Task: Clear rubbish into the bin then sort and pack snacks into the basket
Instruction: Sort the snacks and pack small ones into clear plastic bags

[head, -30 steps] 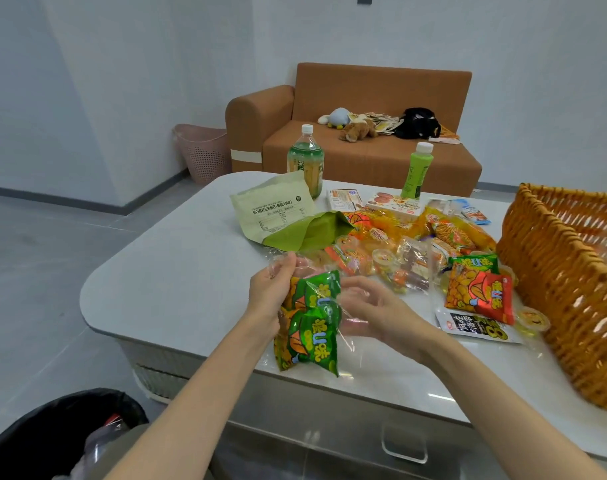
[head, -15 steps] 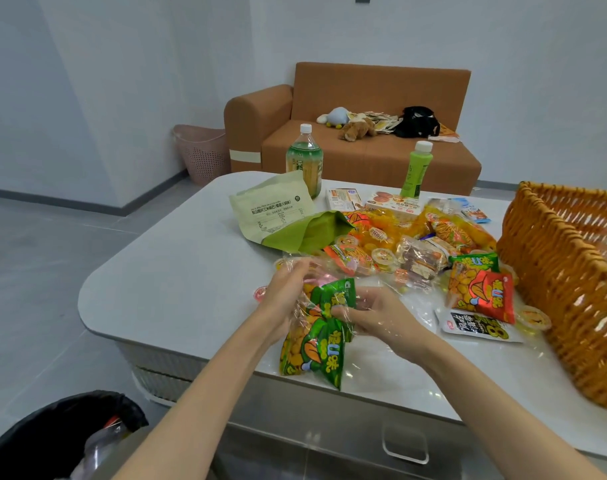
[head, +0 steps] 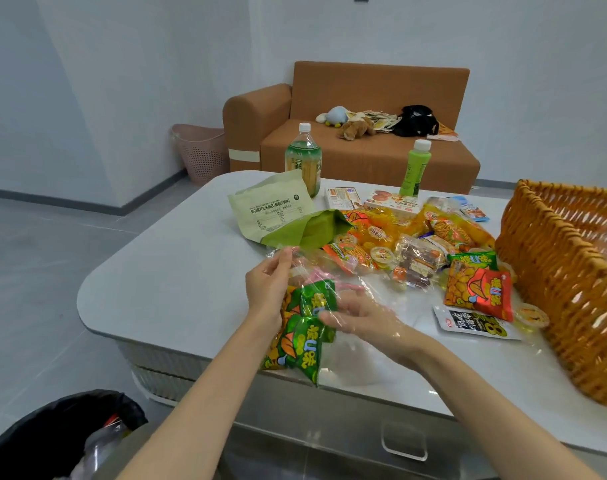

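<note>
Two green snack packets (head: 302, 336) sit in a clear plastic bag (head: 350, 355) that hangs over the front edge of the grey table (head: 156, 271). My left hand (head: 267, 289) pinches the bag's upper edge beside the packets. The clear film covers my right hand (head: 360, 320), whose fairly straight fingers touch the packets from the right. More snacks (head: 399, 244) lie in a heap beyond. A wicker basket (head: 572, 271) stands at the right. The black-lined bin (head: 52, 434) is on the floor at the lower left.
A torn green paper bag (head: 277, 213), two green bottles (head: 303, 157) (head: 416, 168), a red-orange packet (head: 478, 289), a black-and-white sachet (head: 475, 323) and a jelly cup (head: 532, 315) lie on the table. Behind it are a brown sofa (head: 364, 154) and a pink hamper (head: 201, 154).
My left hand has risen with the bag's edge. My right hand has loosened its grip and slid under the film against the green packets, which hang lower over the table edge.
</note>
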The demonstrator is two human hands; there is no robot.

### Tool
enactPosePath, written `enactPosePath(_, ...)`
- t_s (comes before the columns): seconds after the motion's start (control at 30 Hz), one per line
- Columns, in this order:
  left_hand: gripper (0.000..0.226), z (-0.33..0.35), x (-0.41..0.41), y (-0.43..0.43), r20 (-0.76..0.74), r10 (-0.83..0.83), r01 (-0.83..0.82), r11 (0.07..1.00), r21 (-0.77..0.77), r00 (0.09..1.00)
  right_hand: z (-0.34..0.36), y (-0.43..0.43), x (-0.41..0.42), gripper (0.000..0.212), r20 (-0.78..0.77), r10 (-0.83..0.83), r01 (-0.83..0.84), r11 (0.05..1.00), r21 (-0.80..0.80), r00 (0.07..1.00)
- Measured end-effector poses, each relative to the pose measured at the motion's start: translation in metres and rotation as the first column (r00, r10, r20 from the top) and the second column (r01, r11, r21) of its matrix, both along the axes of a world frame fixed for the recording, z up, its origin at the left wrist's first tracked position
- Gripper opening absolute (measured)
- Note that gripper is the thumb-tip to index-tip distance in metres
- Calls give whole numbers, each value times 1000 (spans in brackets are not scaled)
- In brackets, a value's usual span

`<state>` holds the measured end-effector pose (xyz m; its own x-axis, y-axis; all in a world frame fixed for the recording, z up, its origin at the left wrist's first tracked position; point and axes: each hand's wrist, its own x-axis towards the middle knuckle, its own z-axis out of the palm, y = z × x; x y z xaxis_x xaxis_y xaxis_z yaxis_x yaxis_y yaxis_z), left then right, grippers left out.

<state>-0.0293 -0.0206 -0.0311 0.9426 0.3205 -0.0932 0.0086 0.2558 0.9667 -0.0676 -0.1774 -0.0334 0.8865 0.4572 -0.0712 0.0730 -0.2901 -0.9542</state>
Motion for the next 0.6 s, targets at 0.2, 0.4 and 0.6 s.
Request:
enactPosePath(0.2,37,2,-1,-2,-9,-107,106,989,-107,994,-14,-9,1,22,7,-100,99,989,106,995)
enactPosePath(0.4,62,-4,-6,10,-116,-401,413,905,102,909,-16,-23,12,26,-119,-239,260,942,213,964)
enactPosePath(0.6,51,-15,-18,-5,-243,-444,492,848,195,862,-13,-20,4,28,-78,-156,168,968,187,985)
